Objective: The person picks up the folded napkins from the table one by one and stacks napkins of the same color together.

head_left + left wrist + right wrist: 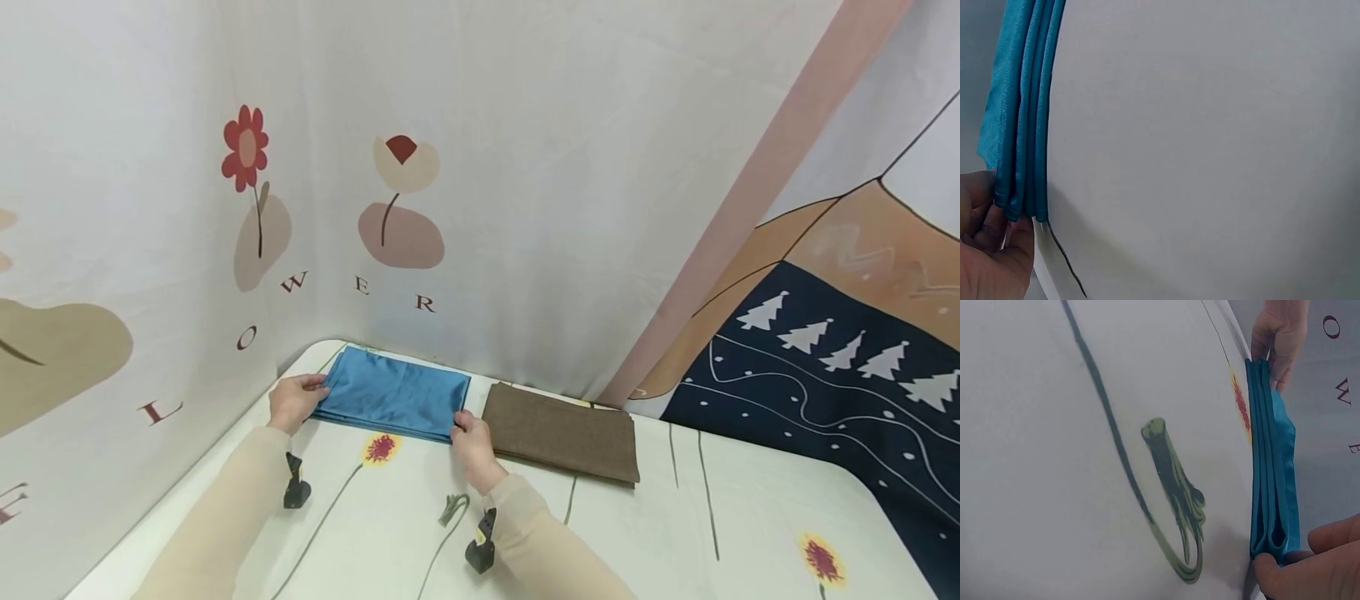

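Note:
A shiny blue cloth (397, 392), folded into a flat rectangle, lies near the far left corner of the table. At its left end my left hand (294, 402) holds the edge between thumb and fingers. My right hand (474, 450) pinches the near right corner. Several stacked fold layers show along the near edge of the blue cloth (1266, 462) in the right wrist view, with the left hand (1280, 334) at the far end. In the left wrist view, the fingers (1019, 247) reach beneath the layers. Just right of my right hand lies a folded brown cloth (562, 432).
The white table cover (645, 542) has printed flowers and stems. Pale curtains with printed flowers and letters (424, 303) stand close behind and to the left of the table. A dark printed hanging with white trees (806, 336) is at the right.

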Available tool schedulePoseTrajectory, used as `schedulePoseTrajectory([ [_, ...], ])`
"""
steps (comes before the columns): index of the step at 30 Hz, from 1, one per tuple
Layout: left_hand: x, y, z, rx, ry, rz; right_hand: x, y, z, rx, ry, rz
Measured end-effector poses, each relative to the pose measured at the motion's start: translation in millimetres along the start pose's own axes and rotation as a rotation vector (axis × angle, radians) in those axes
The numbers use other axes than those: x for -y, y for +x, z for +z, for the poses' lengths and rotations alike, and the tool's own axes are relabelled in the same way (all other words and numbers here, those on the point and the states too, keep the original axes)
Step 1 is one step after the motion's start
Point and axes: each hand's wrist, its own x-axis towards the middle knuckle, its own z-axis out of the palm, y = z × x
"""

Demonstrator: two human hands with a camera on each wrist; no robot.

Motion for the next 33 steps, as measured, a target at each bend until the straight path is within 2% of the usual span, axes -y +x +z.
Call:
schedulePoseTrajectory([
  [8,1.4,0.0,3.8,-0.028,-0.016,0.013,-0.7,-5.6,-2.4,0.024,0.001,0.012],
  [13,4.0,3.6,3.5,-0.017,-0.014,-0.004,-4.4,-6.0,-4.9,0.045,0.031,0.024],
  [18,6.5,6.6,2.1,-0.011,-0.008,-0.026,-9.0,-13.0,-11.3,0.05,0.107,0.032],
  [22,5.6,6.3,-0.8,-0.007,0.024,-0.012,-10.0,-30.4,-29.8,0.081,0.183,0.028],
  [25,0.8,4.1,-8.0,-0.006,0.046,0.054,-9.4,-47.4,-56.0,0.118,0.19,-0.01],
  [28,-9.2,1.3,-19.1,0.03,0.069,0.162,-9.0,-65.9,-94.6,0.127,0.134,-0.054],
  [32,-31.1,-9.8,-29.0,0.166,0.062,0.344,-10.5,-94.5,-156.0,0.096,-0.048,-0.108],
  [33,-37.8,-14.1,-28.9,0.208,0.05,0.398,-11.8,-101.4,-169.9,0.063,-0.11,-0.125],
])
